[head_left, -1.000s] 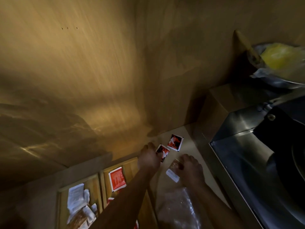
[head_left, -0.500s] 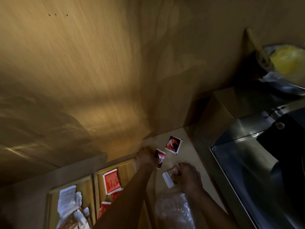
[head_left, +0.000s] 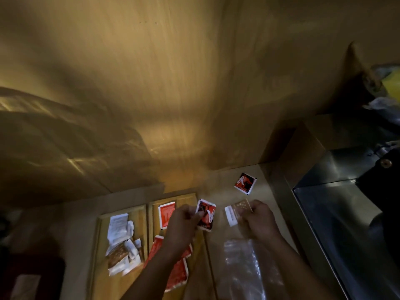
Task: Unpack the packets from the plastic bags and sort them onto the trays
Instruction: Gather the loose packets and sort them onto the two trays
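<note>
My left hand [head_left: 180,224] pinches a red-and-black packet [head_left: 207,215] lifted just right of the middle wooden tray [head_left: 186,198]. My right hand [head_left: 258,219] grips a brownish packet with a white end [head_left: 234,213] above a clear plastic bag [head_left: 246,267] lying on the counter. A second red-and-black packet [head_left: 245,183] lies flat on the counter farther back. The middle tray holds several red packets [head_left: 166,214]. The left tray [head_left: 101,256] holds white and brown packets [head_left: 121,239].
A wooden wall rises close behind the counter. A stainless steel unit [head_left: 337,224] borders the counter on the right, with a dark object on it. A yellow item in plastic [head_left: 391,85] sits on a shelf at the upper right.
My left hand has picked a red-and-black packet off the counter and pulled it back toward the middle tray. My right hand has kept the brownish packet. The view has shifted right.
</note>
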Available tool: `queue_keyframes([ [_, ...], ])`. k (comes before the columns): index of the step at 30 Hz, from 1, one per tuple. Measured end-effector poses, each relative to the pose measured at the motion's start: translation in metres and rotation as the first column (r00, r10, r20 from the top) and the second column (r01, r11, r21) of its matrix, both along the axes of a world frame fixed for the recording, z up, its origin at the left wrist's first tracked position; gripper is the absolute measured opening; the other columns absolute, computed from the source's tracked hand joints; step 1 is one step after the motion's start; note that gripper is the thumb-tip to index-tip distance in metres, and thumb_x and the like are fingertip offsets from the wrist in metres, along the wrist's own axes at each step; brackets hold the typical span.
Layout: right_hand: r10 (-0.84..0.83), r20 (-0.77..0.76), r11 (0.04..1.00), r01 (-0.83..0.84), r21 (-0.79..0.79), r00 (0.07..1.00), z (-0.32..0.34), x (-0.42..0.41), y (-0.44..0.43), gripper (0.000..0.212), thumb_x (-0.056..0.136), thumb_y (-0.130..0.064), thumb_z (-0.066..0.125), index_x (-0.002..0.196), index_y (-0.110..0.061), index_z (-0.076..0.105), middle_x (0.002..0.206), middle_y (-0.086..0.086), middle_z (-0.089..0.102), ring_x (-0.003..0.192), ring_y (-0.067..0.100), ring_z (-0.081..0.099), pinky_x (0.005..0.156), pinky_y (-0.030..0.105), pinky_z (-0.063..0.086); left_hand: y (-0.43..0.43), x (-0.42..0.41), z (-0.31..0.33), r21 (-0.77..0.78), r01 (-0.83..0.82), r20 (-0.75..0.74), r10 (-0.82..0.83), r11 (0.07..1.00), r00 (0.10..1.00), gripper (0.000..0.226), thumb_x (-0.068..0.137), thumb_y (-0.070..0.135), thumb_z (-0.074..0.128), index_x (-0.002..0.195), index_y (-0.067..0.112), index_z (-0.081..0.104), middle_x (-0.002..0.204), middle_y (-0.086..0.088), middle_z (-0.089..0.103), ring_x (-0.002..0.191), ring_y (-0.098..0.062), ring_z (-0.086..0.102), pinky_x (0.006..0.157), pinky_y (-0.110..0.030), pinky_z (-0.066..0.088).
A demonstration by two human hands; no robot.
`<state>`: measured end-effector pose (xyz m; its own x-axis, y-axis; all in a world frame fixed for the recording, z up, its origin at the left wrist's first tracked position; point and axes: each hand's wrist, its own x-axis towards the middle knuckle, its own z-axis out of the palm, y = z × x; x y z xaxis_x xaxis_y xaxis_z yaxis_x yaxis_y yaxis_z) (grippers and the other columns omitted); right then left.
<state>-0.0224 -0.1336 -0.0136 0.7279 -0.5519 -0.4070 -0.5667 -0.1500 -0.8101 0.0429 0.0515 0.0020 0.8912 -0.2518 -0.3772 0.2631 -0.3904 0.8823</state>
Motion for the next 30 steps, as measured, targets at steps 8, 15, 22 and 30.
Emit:
queue_keyframes([
  [8, 0.012, 0.119, 0.995, -0.023, 0.095, 0.993, 0.021, -0.008, 0.026, 0.03, 0.082, -0.004, 0.062, 0.057, -0.018, 0.056, 0.053, -0.003, 0.06, 0.043, 0.002, 0.055, 0.045, 0.016, 0.042, 0.061, -0.074, -0.013, 0.033, -0.224, -0.255, 0.225, 0.974, 0.94, 0.013, 0.086, 0.008, 0.062, 0.073, 0.008, 0.06, 0.052, -0.005, 0.065, 0.041, -0.015, 0.059, 0.043, -0.028, 0.052],
  [15, 0.099, 0.135, 0.977, -0.122, 0.172, 0.986, 0.027, -0.007, 0.059, 0.024, 0.083, -0.004, 0.062, 0.062, -0.013, 0.055, 0.047, 0.001, 0.058, 0.03, 0.005, 0.044, 0.031, 0.013, 0.033, 0.069, -0.085, -0.019, 0.206, -0.194, -0.157, 0.228, 0.959, 0.961, 0.016, 0.088, 0.022, 0.061, 0.077, 0.01, 0.063, 0.064, -0.01, 0.07, 0.043, -0.015, 0.061, 0.043, -0.026, 0.05],
  [22, 0.25, 0.157, 0.931, -0.282, 0.231, 0.955, 0.032, 0.007, 0.115, 0.025, 0.083, -0.002, 0.062, 0.061, -0.011, 0.056, 0.034, -0.004, 0.055, 0.027, 0.001, 0.043, 0.031, 0.014, 0.032, 0.094, -0.103, -0.01, 0.456, -0.2, 0.113, 0.166, 0.867, 0.98, 0.033, 0.087, 0.047, 0.052, 0.101, 0.019, 0.061, 0.101, -0.006, 0.072, 0.096, -0.028, 0.067, 0.076, -0.032, 0.049],
  [30, 0.516, 0.172, 0.82, -0.542, 0.183, 0.839, 0.026, 0.017, 0.194, 0.018, 0.085, -0.008, 0.061, 0.068, -0.011, 0.057, 0.053, 0.001, 0.057, 0.037, 0.001, 0.049, 0.044, 0.019, 0.037, 0.149, -0.136, -0.029, 0.723, -0.208, 0.312, -0.043, 0.659, 0.949, 0.048, 0.071, 0.056, 0.04, 0.089, 0.02, 0.066, 0.089, 0.002, 0.072, 0.083, -0.02, 0.07, 0.07, -0.031, 0.055],
])
